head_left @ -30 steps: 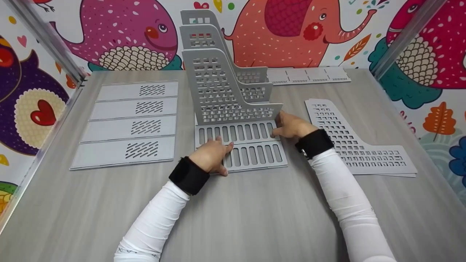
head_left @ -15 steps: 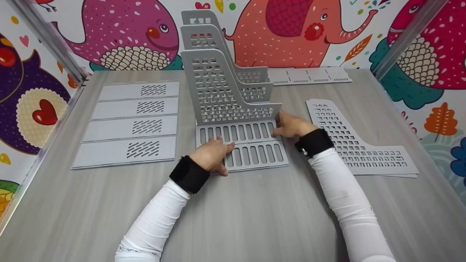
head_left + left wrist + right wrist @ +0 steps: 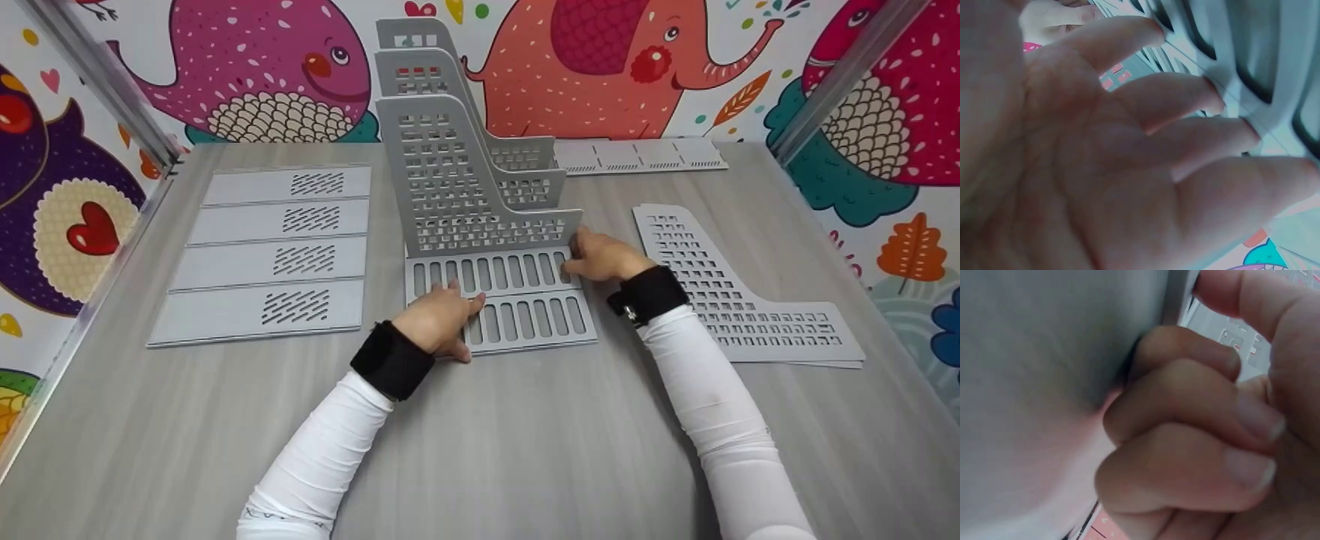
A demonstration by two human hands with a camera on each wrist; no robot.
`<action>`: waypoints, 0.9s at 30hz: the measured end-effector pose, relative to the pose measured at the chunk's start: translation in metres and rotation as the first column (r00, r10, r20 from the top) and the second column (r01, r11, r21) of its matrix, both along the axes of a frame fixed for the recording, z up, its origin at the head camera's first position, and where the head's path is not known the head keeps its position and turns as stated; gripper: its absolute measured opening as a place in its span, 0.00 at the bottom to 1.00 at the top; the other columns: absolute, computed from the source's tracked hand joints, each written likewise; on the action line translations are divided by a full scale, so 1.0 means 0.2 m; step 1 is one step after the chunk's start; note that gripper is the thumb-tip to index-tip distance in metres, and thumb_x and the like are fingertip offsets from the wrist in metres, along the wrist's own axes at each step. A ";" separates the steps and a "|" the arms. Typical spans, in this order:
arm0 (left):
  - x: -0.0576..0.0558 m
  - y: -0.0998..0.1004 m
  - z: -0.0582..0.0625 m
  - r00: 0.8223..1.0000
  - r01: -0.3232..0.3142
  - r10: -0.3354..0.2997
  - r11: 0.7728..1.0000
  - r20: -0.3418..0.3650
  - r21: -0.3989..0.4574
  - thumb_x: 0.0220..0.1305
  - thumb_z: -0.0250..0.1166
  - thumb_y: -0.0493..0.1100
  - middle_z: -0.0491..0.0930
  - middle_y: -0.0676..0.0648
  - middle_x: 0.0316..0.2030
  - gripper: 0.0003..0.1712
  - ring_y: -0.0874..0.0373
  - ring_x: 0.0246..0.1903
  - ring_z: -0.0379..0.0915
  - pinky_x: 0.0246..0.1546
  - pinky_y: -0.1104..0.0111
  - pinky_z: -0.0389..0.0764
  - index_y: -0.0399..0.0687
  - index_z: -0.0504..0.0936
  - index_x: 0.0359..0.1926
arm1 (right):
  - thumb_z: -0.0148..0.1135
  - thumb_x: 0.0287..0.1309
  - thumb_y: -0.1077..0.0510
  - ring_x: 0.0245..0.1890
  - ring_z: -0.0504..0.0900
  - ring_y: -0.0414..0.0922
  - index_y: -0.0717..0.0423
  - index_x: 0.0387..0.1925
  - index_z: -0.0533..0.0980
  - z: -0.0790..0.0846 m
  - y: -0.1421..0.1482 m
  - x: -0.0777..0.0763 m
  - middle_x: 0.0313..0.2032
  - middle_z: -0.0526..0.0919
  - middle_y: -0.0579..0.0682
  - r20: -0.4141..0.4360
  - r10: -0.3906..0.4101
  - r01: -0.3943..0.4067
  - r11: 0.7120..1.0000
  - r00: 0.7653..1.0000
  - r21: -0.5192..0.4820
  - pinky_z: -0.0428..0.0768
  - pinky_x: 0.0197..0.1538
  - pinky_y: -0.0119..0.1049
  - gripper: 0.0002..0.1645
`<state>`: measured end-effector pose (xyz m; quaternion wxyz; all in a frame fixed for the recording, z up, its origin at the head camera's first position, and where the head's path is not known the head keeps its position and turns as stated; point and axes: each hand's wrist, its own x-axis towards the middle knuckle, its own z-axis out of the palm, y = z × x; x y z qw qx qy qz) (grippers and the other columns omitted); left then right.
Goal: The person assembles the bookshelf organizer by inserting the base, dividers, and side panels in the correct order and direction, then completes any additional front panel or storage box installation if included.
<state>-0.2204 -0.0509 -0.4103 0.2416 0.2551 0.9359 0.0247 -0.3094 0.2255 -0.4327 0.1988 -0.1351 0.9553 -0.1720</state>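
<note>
A grey slotted panel (image 3: 517, 270) with two rows of long openings lies flat on the table in the head view. My left hand (image 3: 439, 319) rests spread over its left side, thumb at the front edge. In the left wrist view the fingers (image 3: 1185, 98) reach onto the slots. My right hand (image 3: 606, 256) grips the panel's right edge, thumb on top. The right wrist view shows curled fingers (image 3: 1179, 399) low beside that edge. Behind the panel stands an upright perforated side plate (image 3: 450, 180) of a grey magazine file rack, its lower front corner near my right fingertips.
Two more upright plates (image 3: 416, 71) stand behind the front one. A creased board (image 3: 217, 259) with slanted slits lies left. Flat perforated side plates (image 3: 739, 315) are stacked at right. A white strip (image 3: 637, 156) lies at the back. Cartoon-printed walls enclose the table (image 3: 540, 442).
Both hands stay in place on the slotted panel. The front upright plate tilts very slightly; the whole head view shifts a little.
</note>
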 end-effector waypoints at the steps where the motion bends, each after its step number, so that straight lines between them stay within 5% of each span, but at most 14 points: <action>1: 0.00 0.00 0.00 1.000 -0.003 0.003 1.000 0.004 0.001 0.54 0.77 0.51 0.51 0.23 0.74 0.56 0.26 0.71 0.55 0.71 0.46 0.67 0.50 0.57 0.78 | 0.58 0.65 0.53 0.39 0.75 0.51 0.65 0.50 0.65 0.00 0.00 0.00 0.40 0.77 0.57 -0.006 -0.004 0.004 1.000 1.000 -0.005 0.77 0.46 0.47 0.22; 11: 0.00 0.00 0.01 0.999 -0.017 0.017 1.000 0.028 -0.005 0.55 0.76 0.52 0.48 0.25 0.75 0.57 0.27 0.73 0.51 0.71 0.45 0.65 0.52 0.54 0.79 | 0.57 0.66 0.57 0.40 0.74 0.52 0.64 0.46 0.66 -0.01 -0.03 0.00 0.41 0.76 0.58 0.005 -0.052 0.052 0.997 0.999 -0.048 0.77 0.49 0.48 0.16; 21: 0.00 0.01 0.00 1.000 -0.008 0.008 1.000 0.021 -0.017 0.57 0.75 0.53 0.48 0.25 0.75 0.55 0.27 0.73 0.51 0.71 0.46 0.66 0.50 0.54 0.79 | 0.56 0.68 0.49 0.42 0.78 0.54 0.65 0.50 0.67 0.04 0.03 0.01 0.42 0.79 0.59 0.006 0.020 -0.020 1.000 1.000 0.002 0.79 0.49 0.51 0.23; 27: 0.01 0.02 0.00 0.999 -0.018 0.019 1.000 0.035 -0.026 0.59 0.73 0.54 0.47 0.27 0.76 0.55 0.29 0.75 0.48 0.69 0.46 0.69 0.51 0.53 0.79 | 0.66 0.59 0.43 0.49 0.77 0.60 0.65 0.56 0.68 0.19 0.25 0.05 0.51 0.78 0.67 0.007 -0.172 0.170 0.981 0.985 0.098 0.78 0.53 0.58 0.36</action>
